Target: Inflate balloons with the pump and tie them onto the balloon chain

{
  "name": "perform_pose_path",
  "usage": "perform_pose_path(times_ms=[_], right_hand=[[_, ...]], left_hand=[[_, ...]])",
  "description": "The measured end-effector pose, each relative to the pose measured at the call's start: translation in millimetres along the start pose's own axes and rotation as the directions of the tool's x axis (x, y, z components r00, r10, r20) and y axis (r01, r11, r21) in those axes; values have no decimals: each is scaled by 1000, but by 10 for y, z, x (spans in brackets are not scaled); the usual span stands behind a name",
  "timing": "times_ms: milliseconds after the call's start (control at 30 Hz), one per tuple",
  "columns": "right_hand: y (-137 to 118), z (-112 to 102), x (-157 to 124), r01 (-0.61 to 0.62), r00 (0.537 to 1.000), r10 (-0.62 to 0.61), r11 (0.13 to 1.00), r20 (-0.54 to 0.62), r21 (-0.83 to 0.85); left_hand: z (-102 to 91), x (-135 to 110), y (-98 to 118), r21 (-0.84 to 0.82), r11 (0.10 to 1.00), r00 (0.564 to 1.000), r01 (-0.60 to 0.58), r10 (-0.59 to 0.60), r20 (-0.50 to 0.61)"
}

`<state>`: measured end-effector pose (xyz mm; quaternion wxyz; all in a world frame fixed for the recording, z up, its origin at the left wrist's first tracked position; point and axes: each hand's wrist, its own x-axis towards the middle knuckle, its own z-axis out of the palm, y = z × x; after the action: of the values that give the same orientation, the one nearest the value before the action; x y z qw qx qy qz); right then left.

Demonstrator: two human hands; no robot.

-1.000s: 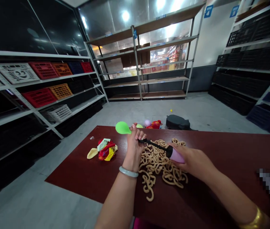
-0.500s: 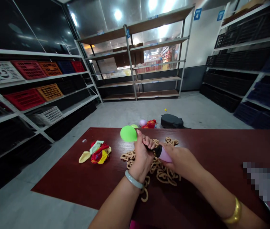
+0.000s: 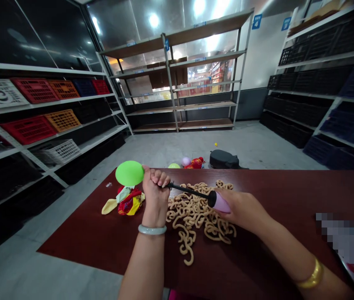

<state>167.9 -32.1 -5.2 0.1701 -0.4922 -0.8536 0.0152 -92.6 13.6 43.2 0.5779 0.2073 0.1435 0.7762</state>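
Observation:
A hand balloon pump spans the gap between my hands, its thin black rod (image 3: 192,191) drawn out. My right hand (image 3: 237,206) is closed around the pump's lilac barrel (image 3: 221,203), which has a black collar. My left hand (image 3: 156,187) is wrapped round the rod's other end and the neck of a partly inflated green balloon (image 3: 129,173); the join is hidden by my fingers. Beneath the rod lies a heap of tan, curly twisted pieces (image 3: 192,212). To the left, a small pile of limp red, yellow and pale balloons (image 3: 130,202) rests on the dark red tabletop (image 3: 86,233).
Beyond the table, a dark grey bag-like object (image 3: 224,159), a lilac balloon (image 3: 186,161) and red items (image 3: 197,163) are on the floor. Shelves with coloured crates (image 3: 33,89) stand left, bare racks (image 3: 177,79) behind, dark crates (image 3: 311,81) right. A pixelated patch (image 3: 345,237) covers something at the table's right.
My left hand has moved left, away from my right, taking the green balloon along and exposing the pump's black rod. The balloon looks bigger. My right hand stays nearly in place.

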Motion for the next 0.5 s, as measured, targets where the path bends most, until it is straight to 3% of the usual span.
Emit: perform_pose_path(times_ms=[167, 500], right_hand=[[48, 17, 0, 8, 1000, -8, 998, 5, -69], [-152, 7, 54, 12, 999, -15, 995, -29, -98]], left_hand=[[28, -46, -86, -9, 1000, 1000, -7, 7, 0], [242, -423, -764, 34, 984, 984, 173, -171, -42]])
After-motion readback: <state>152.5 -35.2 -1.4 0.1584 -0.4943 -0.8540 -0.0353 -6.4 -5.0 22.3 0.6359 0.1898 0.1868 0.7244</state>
